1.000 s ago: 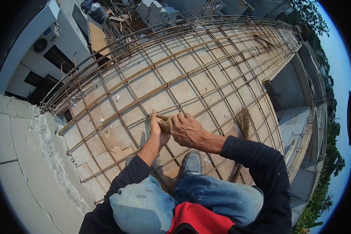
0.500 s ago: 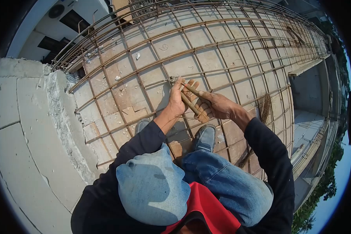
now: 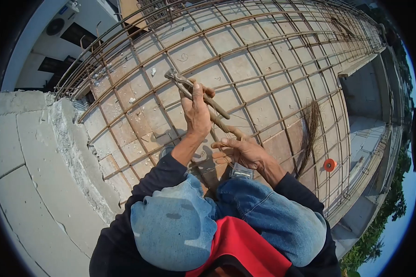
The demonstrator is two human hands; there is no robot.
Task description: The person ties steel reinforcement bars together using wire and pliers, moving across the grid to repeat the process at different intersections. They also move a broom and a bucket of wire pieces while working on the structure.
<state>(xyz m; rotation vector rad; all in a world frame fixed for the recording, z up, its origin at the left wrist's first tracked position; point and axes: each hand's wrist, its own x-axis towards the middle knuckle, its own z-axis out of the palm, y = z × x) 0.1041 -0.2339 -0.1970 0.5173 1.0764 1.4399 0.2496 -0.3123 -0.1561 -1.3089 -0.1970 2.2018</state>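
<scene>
Brown-handled pincers (image 3: 221, 110) are gripped in my left hand (image 3: 197, 113), their metal jaws pointing up and left over the rebar grid (image 3: 222, 55). The two handles are spread apart, and one reaches down toward my right hand (image 3: 247, 153). That right hand is lower, above my shoe (image 3: 241, 171), with thumb and fingers drawn together around thin wire. Fine strands show beside its fingertips, though their ends are hard to make out.
A bundle of tie wire (image 3: 311, 131) lies on the grid at the right, with an orange-red round object (image 3: 329, 165) beyond it. A rough concrete wall (image 3: 37, 152) borders the left. Bars cross around my feet. The slab edge (image 3: 363, 187) drops away at the right.
My left hand has moved up and left with the pincers, and the jaws now show clearly. My right hand has left the handle and moved down toward me. The view has shifted slightly.
</scene>
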